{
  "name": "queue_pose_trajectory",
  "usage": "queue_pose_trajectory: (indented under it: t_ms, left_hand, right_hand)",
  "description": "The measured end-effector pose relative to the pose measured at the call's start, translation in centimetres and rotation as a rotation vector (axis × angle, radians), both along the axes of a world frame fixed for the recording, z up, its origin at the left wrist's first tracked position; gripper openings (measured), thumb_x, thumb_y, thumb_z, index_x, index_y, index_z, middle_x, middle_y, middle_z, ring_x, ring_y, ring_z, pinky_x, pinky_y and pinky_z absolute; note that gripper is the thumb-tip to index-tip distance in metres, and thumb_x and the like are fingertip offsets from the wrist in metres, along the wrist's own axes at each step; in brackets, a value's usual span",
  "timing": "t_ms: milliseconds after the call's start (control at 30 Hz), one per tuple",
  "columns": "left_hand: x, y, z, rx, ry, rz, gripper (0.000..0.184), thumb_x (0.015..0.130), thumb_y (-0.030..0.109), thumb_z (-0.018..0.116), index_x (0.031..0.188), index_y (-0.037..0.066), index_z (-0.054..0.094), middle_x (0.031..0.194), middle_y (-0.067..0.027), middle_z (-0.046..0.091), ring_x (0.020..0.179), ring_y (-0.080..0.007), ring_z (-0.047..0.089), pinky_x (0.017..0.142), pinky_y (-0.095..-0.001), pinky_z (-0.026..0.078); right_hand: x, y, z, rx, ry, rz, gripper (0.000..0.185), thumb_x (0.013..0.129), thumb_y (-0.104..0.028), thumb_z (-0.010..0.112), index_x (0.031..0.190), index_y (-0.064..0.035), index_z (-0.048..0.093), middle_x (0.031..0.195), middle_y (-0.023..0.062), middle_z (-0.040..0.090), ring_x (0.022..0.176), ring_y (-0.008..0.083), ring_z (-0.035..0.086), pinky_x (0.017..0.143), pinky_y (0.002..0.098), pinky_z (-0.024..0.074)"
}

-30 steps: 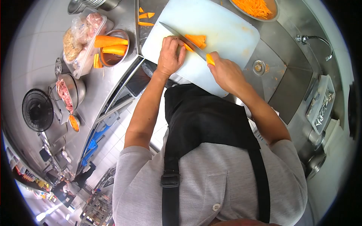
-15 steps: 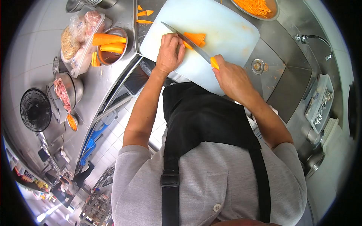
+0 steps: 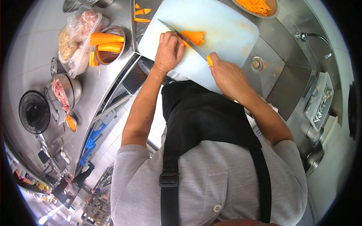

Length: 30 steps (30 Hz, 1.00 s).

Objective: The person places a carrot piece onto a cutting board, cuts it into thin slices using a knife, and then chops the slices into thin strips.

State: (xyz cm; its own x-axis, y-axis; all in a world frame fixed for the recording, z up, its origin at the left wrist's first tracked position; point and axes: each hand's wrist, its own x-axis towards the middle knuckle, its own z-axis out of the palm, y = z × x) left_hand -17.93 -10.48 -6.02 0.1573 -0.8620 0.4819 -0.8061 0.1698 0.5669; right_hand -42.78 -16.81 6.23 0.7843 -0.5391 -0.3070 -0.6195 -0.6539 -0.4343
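Note:
My right hand (image 3: 228, 75) is wrapped round the yellow-orange handle of a long knife (image 3: 188, 42), whose blade slants up and left across the white cutting board (image 3: 230, 34). Bent fingers of my left hand (image 3: 169, 51) press against a piece of carrot at the near side of the blade; most of that piece is hidden. Thin orange carrot slices (image 3: 195, 37) lie fanned on the board just beyond the blade.
Left of the board, a metal bowl (image 3: 122, 51) holds peeled carrot pieces, beside bagged food (image 3: 77, 34). Shredded carrot fills a bowl (image 3: 254, 6) at the top. A sink and faucet (image 3: 318, 35) are right. Another person (image 3: 69, 187) is far off, lower left.
The knife hand moved slightly right and back, then left again, with the blade shifting along. My left hand has stayed by the carrot. The whole view has drifted a little.

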Motion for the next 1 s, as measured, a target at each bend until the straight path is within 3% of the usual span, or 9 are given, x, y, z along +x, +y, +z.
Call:
queue_pose_trajectory:
  t_ms: [300,433,600,633,700,800,900,1000]
  left_hand:
    - [0.1,0.0,-0.4,-0.024,0.029,0.01,0.016,0.088,0.001,0.074,0.102,0.002,0.066,0.113,-0.0202,0.062,0.109,-0.0425,0.06,0.095,-0.0486,0.053]
    - [0.1,0.1,-0.2,-0.028,0.028,0.006,0.017,0.088,0.001,0.074,0.102,0.002,0.066,0.112,-0.021,0.062,0.11,-0.0429,0.061,0.096,-0.0487,0.053]
    - [0.0,0.1,-0.4,-0.02,0.088,0.073,0.027,0.091,-0.001,0.074,0.115,0.002,0.062,0.119,-0.0227,0.059,0.109,-0.039,0.064,0.093,-0.0443,0.056]
    - [-0.1,0.1,-0.4,-0.01,0.117,0.083,0.03,0.092,-0.002,0.073,0.119,0.001,0.061,0.121,-0.0231,0.058,0.108,-0.037,0.065,0.091,-0.0423,0.058]
    - [-0.1,0.2,-0.4,0.018,0.123,0.08,0.032,0.091,0.0,0.074,0.12,0.002,0.062,0.122,-0.0235,0.058,0.112,-0.0409,0.063,0.097,-0.0464,0.055]
    - [0.2,0.1,-0.4,0.031,0.118,0.084,0.033,0.09,0.001,0.074,0.121,0.002,0.062,0.122,-0.0238,0.058,0.115,-0.0432,0.062,0.1,-0.0487,0.053]
    - [0.2,0.1,-0.6,0.018,0.108,0.085,0.034,0.09,0.001,0.074,0.122,0.002,0.062,0.121,-0.0239,0.058,0.116,-0.0437,0.061,0.1,-0.049,0.053]
    - [0.0,0.2,-0.5,0.017,0.112,0.083,0.034,0.089,0.001,0.074,0.122,0.002,0.062,0.122,-0.0239,0.059,0.116,-0.044,0.061,0.1,-0.0494,0.053]
  right_hand:
    - [1.7,-0.7,-4.9,-0.013,-0.001,0.018,0.016,0.108,-0.01,0.048,0.118,0.0021,0.05,0.084,0.0247,0.074,0.082,0.0454,0.075,0.072,0.057,0.0581]
    - [2.1,-0.8,-7.3,-0.018,-0.033,0.005,0.021,0.11,-0.016,0.054,0.121,0.0,0.046,0.084,0.0239,0.072,0.081,0.0469,0.072,0.071,0.0592,0.0556]
    - [2.3,-0.7,-7.1,-0.029,0.005,0.012,0.021,0.109,-0.015,0.055,0.12,0.001,0.048,0.082,0.0227,0.073,0.081,0.0459,0.074,0.072,0.0577,0.0576]
    - [2.2,-0.6,-7.0,-0.019,0.021,0.014,0.02,0.109,-0.014,0.054,0.121,0.0011,0.05,0.088,0.0241,0.074,0.083,0.0458,0.074,0.075,0.0577,0.0585]
    - [2.4,-0.8,-6.4,0.001,0.049,0.024,0.02,0.108,-0.013,0.051,0.122,0.0013,0.053,0.098,0.0268,0.075,0.088,0.0457,0.076,0.079,0.0578,0.0602]
    - [2.2,-0.4,-5.0,0.062,-0.045,-0.048,0.04,0.108,-0.019,0.063,0.141,-0.0006,0.05,0.12,0.0273,0.066,0.101,0.0454,0.072,0.087,0.056,0.0571]
    - [2.7,-0.8,-4.8,0.106,-0.238,-0.067,0.054,0.106,-0.023,0.067,0.155,-0.0077,0.05,0.131,0.0271,0.058,0.108,0.0464,0.069,0.092,0.0541,0.0563]
    - [3.6,-1.9,-6.3,0.258,-0.299,-0.09,0.061,0.103,-0.021,0.071,0.157,-0.0072,0.047,0.132,0.029,0.057,0.119,0.0472,0.066,0.101,0.0544,0.0553]
